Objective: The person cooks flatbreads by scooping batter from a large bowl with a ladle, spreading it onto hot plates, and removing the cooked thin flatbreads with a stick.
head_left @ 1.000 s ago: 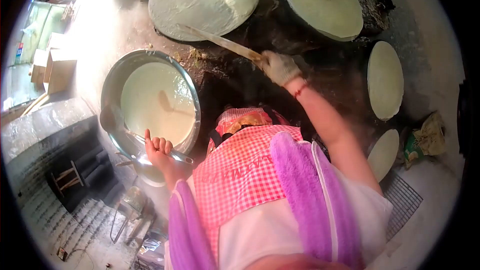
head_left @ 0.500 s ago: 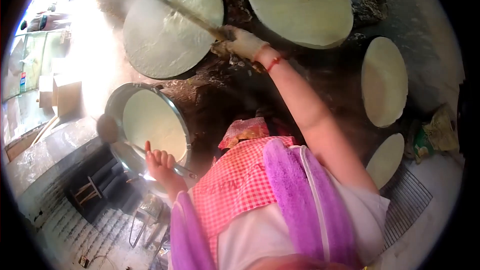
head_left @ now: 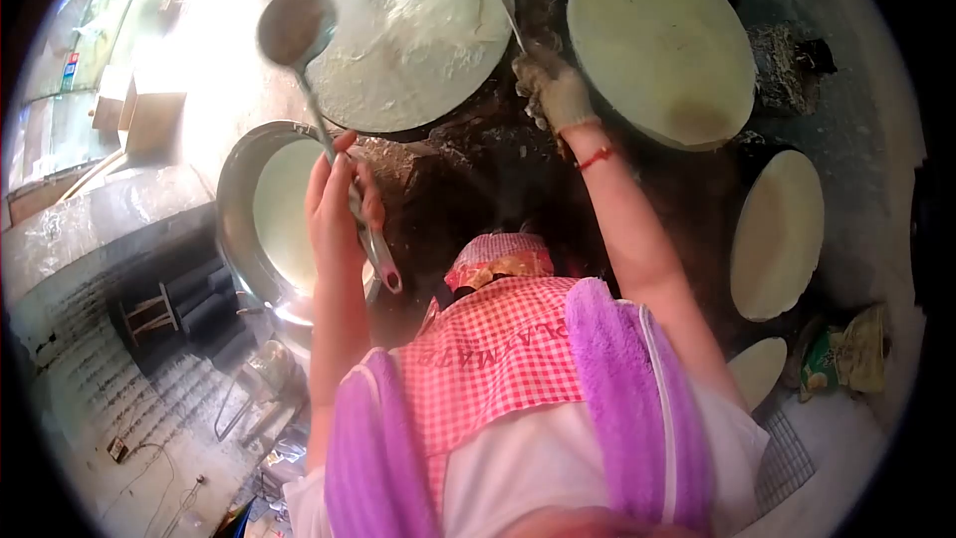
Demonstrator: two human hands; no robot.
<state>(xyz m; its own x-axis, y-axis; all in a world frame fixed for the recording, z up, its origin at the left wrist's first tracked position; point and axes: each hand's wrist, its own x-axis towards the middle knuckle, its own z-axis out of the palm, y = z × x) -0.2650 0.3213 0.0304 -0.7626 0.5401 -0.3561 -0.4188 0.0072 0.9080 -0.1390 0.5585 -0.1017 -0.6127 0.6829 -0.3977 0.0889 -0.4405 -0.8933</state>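
My left hand is wrapped round the handle of a metal ladle, whose round bowl hangs over the left edge of a round griddle. Pale wet batter lies in a thicker patch on that griddle. In a work glove, my right hand is closed on a long thin spatula, seen nearly edge-on at the griddle's right side. Below the ladle, beside my left forearm, stands a metal basin of white batter.
More round griddles with pale sheets on them stand to the right: a large one, one lower and one partly hidden by my arm. A wire rack lies at lower right. A cardboard box sits at left.
My left hand has lifted the ladle from over the basin up to the griddle's edge. My right hand has swung the spatula from over the batter to the griddle's right side.
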